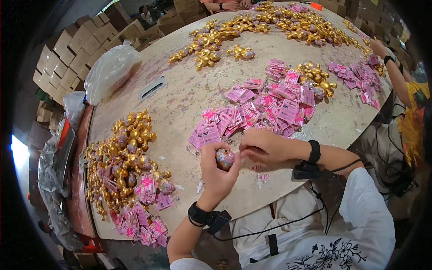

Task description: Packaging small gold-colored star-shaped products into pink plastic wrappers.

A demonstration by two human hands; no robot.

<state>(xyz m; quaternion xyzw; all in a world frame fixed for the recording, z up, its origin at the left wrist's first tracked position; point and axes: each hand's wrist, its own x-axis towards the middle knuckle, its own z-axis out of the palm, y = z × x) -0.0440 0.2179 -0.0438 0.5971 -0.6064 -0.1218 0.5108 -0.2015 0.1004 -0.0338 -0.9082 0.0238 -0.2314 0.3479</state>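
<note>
My left hand (217, 175) is closed around a small figurine, whose round glittery pink-and-blue part (224, 159) shows between thumb and fingers; the rest of it is hidden in the hand. Close beside it, my right hand (269, 146) has thumb and fingertips pinched together near the left fingertip. Whatever sits in that pinch is too small or hidden to name. Just beyond both hands lies a heap of pink printed cards (267, 108). A small cluster of gold figurines (317, 78) rests against the far side of those cards.
At the left edge are piled gold figurines (128, 144) with pink cards (139, 220) attached or lying among them. More gold figurines (270, 22) spread along the table's far side. A clear plastic bag (112, 67) lies at the far left. Another person's arm (396, 69) reaches in at right.
</note>
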